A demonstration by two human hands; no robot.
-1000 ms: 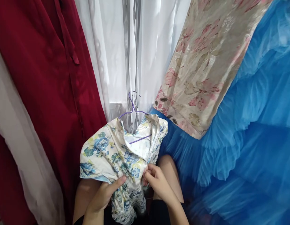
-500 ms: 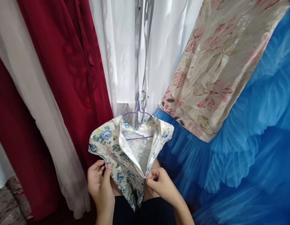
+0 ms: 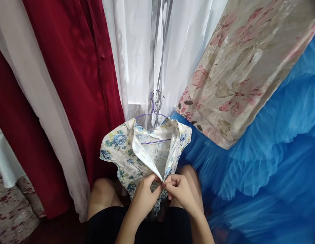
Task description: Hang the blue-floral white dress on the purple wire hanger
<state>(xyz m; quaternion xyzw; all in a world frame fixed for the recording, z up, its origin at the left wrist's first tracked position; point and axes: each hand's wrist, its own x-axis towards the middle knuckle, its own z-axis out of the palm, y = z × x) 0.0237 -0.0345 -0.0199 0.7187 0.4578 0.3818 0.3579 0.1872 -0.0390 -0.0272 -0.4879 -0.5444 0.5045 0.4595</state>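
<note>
A cream garment with blue and yellow flowers [image 3: 120,142] hangs in front of me on a purple wire hanger [image 3: 153,110]. Its front or back opening is spread into a V, showing the pale lining, and narrows to a point low in the middle. At that point my left hand [image 3: 146,193] pinches the fabric edge between thumb and fingers. Right beside it, my right hand [image 3: 179,189] is closed on the other edge of the opening. The fingertips nearly touch, and any small fastener between them is hidden.
Dark red cloth [image 3: 78,84] and sheer pale fabric [image 3: 45,88] hang at left. White fabric [image 3: 137,51] with dangling ribbons [image 3: 157,47] hangs behind the hanger. On the right are a beige floral garment [image 3: 231,78] and blue tulle [image 3: 274,145]. My knees [image 3: 102,193] are below.
My left hand has moved right, from the garment's left side edge to the bottom of the opening beside my right hand. The right hand keeps its grip there. The view has shifted slightly.
</note>
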